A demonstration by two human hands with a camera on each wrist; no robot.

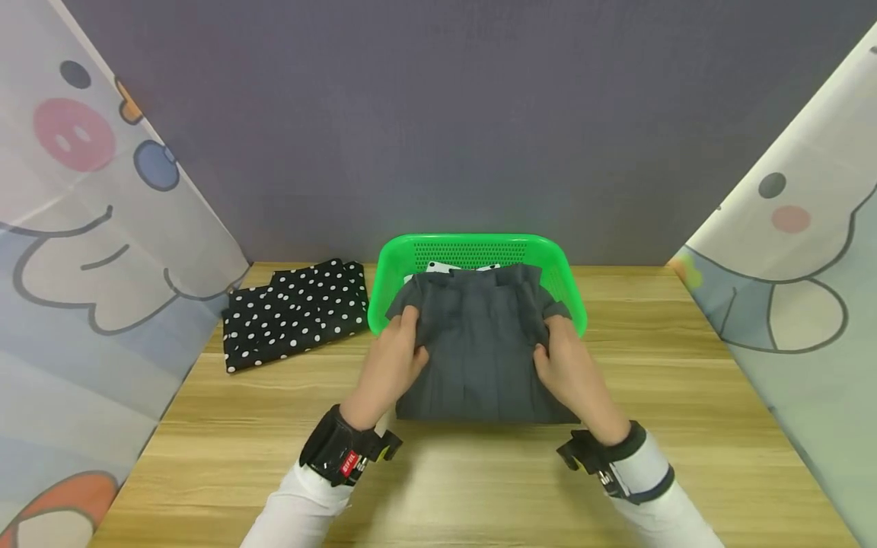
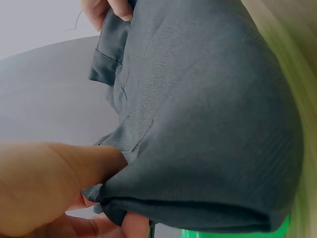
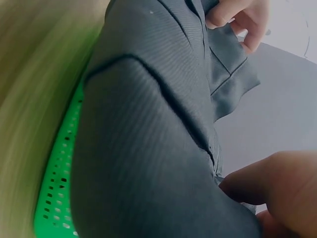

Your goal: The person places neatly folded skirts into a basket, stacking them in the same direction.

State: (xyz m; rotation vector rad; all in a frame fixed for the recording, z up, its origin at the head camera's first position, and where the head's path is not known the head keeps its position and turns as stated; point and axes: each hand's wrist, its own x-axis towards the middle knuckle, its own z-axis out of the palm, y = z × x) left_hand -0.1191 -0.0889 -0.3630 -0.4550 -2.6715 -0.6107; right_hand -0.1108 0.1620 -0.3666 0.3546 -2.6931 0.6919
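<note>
A dark grey garment (image 1: 479, 350) with folded layers and short sleeve-like flaps is held up between two hands. The left hand (image 1: 393, 358) grips its left side, thumb on the near face and fingers behind, as the left wrist view shows. On the opposite side the right hand (image 1: 570, 365) pinches the cloth the same way. The garment overlaps the front of a green plastic basket (image 1: 473, 240) in the head view. Inside the basket, a bit of white cloth with black dots (image 1: 441, 267) peeks out behind the garment; the rest is hidden.
Left of the basket lies a folded black cloth with white dots (image 1: 294, 316) on the wooden table (image 1: 466, 487). A grey panel (image 1: 466, 129) rises behind the table. Cartoon-printed sheets (image 1: 89, 251) flank both sides.
</note>
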